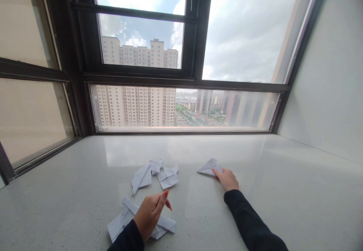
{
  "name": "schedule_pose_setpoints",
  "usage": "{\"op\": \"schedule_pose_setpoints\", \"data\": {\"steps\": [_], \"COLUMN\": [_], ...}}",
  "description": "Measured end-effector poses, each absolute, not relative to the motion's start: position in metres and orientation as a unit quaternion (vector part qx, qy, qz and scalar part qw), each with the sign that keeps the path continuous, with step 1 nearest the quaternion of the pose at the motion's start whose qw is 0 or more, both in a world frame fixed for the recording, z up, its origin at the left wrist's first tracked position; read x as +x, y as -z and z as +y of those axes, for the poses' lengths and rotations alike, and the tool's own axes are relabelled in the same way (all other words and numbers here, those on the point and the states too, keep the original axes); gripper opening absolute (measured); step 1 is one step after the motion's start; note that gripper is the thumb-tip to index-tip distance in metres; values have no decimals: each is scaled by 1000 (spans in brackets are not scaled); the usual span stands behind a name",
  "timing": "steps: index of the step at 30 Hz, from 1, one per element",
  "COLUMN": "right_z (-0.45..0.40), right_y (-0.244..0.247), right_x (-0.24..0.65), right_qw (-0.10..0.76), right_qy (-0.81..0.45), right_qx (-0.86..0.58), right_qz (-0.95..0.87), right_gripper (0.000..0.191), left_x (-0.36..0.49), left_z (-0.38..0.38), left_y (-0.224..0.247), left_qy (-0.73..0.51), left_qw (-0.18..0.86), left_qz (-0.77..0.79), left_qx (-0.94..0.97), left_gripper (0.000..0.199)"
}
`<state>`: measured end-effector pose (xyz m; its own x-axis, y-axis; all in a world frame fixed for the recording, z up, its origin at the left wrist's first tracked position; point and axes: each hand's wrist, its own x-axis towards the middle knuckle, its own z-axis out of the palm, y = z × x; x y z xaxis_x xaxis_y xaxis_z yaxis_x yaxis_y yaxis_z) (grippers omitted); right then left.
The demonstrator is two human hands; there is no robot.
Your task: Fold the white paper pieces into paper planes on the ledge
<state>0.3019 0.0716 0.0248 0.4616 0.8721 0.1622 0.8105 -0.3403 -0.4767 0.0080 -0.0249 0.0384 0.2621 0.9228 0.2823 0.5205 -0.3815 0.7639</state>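
On the right, my right hand pinches the back end of a white paper airplane, whose nose points left over the sill. My left hand is loosely curled, thumb up, with nothing visible in it. It is above folded white paper pieces and hides part of them; whether it touches them I cannot tell. Farther back lie another folded paper shape with a pointed end, a small folded piece and a squarish folded paper.
A glossy white speckled windowsill carries all the paper. Behind it stands a dark window frame, with tall buildings outside. A white wall bounds the right side.
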Motion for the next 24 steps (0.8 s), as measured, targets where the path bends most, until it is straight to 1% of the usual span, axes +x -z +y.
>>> {"op": "schedule_pose_setpoints", "data": {"steps": [5, 10, 24], "right_z": [78, 79, 78], "right_y": [-22, -20, -18], "right_x": [295, 294, 292], "right_qw": [211, 197, 237], "right_qy": [-69, -66, -49], "right_qx": [-827, -838, -848], "right_qz": [-517, -505, -471], "right_gripper": [32, 38, 41], "left_x": [5, 4, 5], "left_z": [-24, -24, -25], "left_y": [-35, -34, -33], "left_qy": [-358, -351, -336], "left_qw": [268, 256, 232], "left_qz": [479, 472, 462], "left_qx": [756, 767, 787], "left_gripper": [63, 63, 54]}}
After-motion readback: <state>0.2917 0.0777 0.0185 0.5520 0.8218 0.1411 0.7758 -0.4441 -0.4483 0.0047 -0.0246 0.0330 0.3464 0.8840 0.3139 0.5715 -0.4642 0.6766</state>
